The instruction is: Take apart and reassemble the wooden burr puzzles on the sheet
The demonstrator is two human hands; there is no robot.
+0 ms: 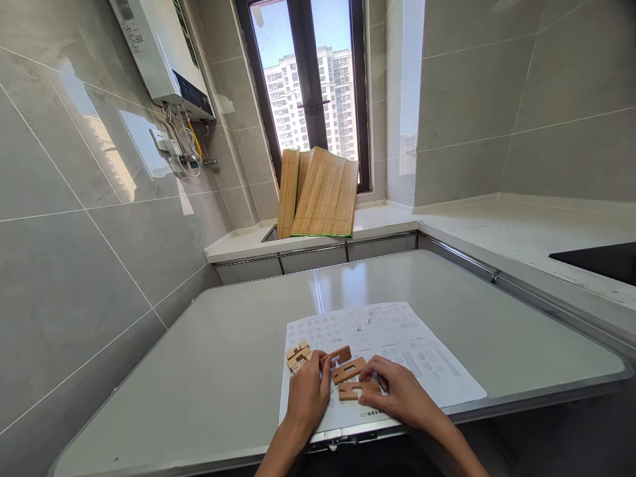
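Grey tiled walls (477,99) flank a pale tabletop (199,371) bearing a white printed paper sheet (437,371). On it, the right hand (399,392) pinches the nearest of 3 brown slotted wooden bars (346,393); the left hand (309,389) meets the farthest, closure unclear. Bars look light, stiff, best held by solid ends; long axes lie left-right, 2 slanting away rightward.

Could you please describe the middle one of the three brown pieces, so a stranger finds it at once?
On the table lies a white sheet. On it, between the left hand and right hand, is the middle piece, with the far piece beyond it and the near piece before it. Its long slot is closed all round, while the near piece has an open notch.
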